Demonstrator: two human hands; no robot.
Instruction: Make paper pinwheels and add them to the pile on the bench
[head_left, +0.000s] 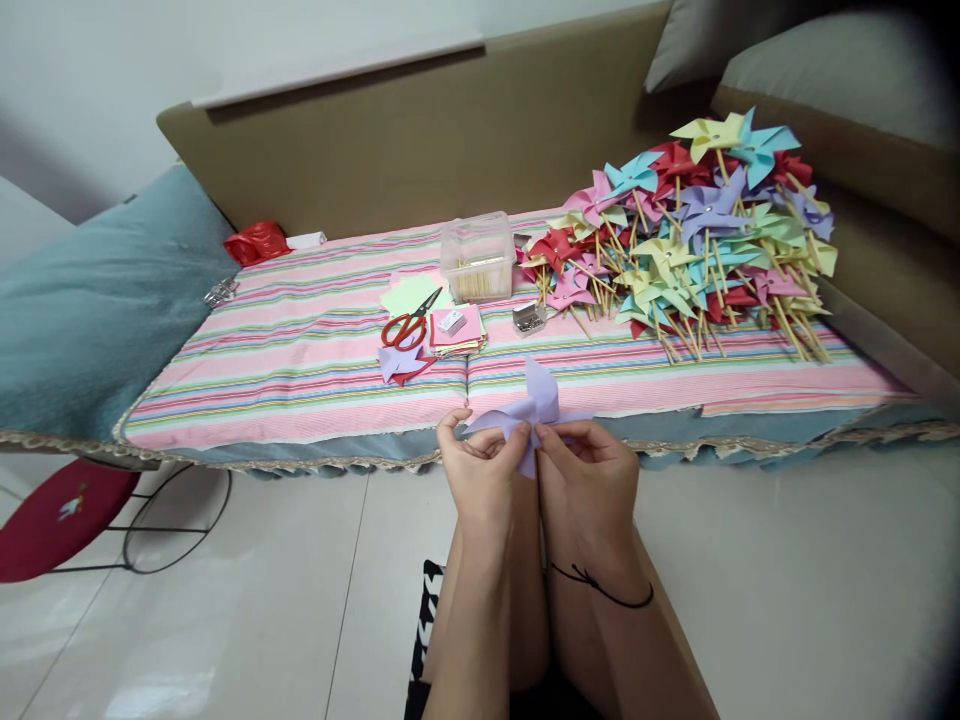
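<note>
"Which step was in hand?"

"By the look of it, the blades of a lilac paper pinwheel were being gathered at its centre; the very middle was partly hidden by the thumbs."

"How was it held?"

"Just below its centre it was pinched by the left hand from eight o'clock and by the right hand from four, the fingers closed on the paper, the thumbs nearly meeting."

"What was called for next?"

"Probably, the centre was to be secured in one hand while what looked like pins were reached for, in a small box at twelve o'clock."

"And farther out?"

"Scissors and a paper stack were laid towards ten, a clear container was set at eleven, and assembled pinwheels were massed between one and two."
</note>
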